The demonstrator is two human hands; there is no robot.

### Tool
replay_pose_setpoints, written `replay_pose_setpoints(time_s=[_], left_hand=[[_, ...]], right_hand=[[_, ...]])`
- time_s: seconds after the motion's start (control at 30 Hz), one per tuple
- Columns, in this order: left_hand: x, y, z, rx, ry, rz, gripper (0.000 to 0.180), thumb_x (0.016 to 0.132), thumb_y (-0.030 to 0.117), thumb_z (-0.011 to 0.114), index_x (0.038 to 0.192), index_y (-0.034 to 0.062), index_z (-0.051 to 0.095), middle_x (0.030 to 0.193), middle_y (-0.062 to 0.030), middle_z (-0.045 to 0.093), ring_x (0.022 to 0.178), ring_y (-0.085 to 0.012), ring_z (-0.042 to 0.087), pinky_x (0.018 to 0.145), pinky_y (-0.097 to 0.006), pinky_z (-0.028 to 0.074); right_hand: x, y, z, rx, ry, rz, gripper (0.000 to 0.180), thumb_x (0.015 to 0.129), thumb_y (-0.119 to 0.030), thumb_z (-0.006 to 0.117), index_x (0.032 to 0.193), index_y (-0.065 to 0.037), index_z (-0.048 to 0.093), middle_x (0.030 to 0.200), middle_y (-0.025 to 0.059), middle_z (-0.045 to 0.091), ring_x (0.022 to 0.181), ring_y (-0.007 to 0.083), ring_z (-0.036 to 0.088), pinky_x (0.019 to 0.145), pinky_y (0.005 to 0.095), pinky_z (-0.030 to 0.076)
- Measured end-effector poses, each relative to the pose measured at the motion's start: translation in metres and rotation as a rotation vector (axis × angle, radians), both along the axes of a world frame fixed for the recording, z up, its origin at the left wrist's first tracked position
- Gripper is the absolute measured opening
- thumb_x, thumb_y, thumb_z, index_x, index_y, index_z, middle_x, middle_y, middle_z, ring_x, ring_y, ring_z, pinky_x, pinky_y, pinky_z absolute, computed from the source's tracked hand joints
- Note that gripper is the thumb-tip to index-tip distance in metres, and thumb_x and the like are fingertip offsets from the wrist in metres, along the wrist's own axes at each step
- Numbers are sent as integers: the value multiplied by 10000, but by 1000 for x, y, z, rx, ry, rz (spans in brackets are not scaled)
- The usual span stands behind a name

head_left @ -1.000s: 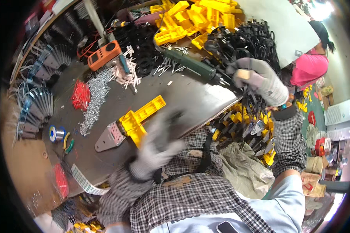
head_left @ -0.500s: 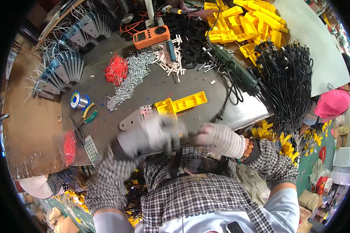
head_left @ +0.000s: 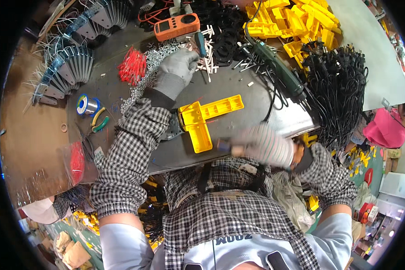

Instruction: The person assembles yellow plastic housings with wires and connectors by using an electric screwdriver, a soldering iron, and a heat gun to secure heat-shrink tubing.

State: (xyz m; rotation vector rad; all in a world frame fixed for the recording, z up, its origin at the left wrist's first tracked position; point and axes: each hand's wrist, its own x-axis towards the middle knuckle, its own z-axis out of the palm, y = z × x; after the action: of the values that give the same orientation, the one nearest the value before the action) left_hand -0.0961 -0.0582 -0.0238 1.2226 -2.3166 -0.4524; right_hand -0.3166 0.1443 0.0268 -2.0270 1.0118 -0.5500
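Observation:
My left hand (head_left: 177, 67), in a grey glove, reaches over the pile of silver screws (head_left: 156, 58) to the short white tubes (head_left: 208, 63). Its fingers are bent together beside a teal-handled tool (head_left: 200, 44); what they pinch, if anything, is hidden. My right hand (head_left: 263, 145), in a striped glove, is smeared by motion near the table's front edge. A small dark bluish thing (head_left: 223, 145) sticks out from its fingers, too blurred to name. Between the hands lies a yellow plastic housing (head_left: 198, 128) with a long arm and a red wire across it. A grey metal plate (head_left: 171, 128) sits at its left, partly under my sleeve.
Red pieces (head_left: 132, 66), an orange meter (head_left: 176, 27) and a green corded power tool (head_left: 279, 72) lie farther back. Yellow housings (head_left: 292, 22) and black cords (head_left: 330, 90) are heaped right. Solder wire (head_left: 88, 105) and pliers (head_left: 99, 121) lie left. Another person in pink (head_left: 384, 128) is at right.
My left hand has left the yellow housing and moved forward to the screws and white tubes. The housing now lies uncovered, its lower part in view. My right hand has shifted slightly, still blurred.

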Motion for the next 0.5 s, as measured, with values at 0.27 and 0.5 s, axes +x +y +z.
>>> replay_pose_setpoints(time_s=[0.27, 0.5], left_hand=[[20, 82, 40, 823, 1133, -17, 164, 849, -2, 658, 1012, -5, 646, 954, -49, 671, 861, -122, 642, 749, -255, 519], [23, 141, 71, 857, 960, 89, 161, 904, 73, 625, 1049, 10, 594, 932, -60, 647, 847, -126, 635, 768, -260, 515]], right_hand=[[9, -23, -5, 356, -424, -367, 258, 877, -213, 634, 987, 20, 655, 741, 62, 621, 691, 128, 549, 647, 287, 462], [35, -10, 18, 101, -197, -485, 184, 852, -154, 649, 937, 9, 667, 737, 149, 648, 659, 224, 631, 628, 327, 495]])
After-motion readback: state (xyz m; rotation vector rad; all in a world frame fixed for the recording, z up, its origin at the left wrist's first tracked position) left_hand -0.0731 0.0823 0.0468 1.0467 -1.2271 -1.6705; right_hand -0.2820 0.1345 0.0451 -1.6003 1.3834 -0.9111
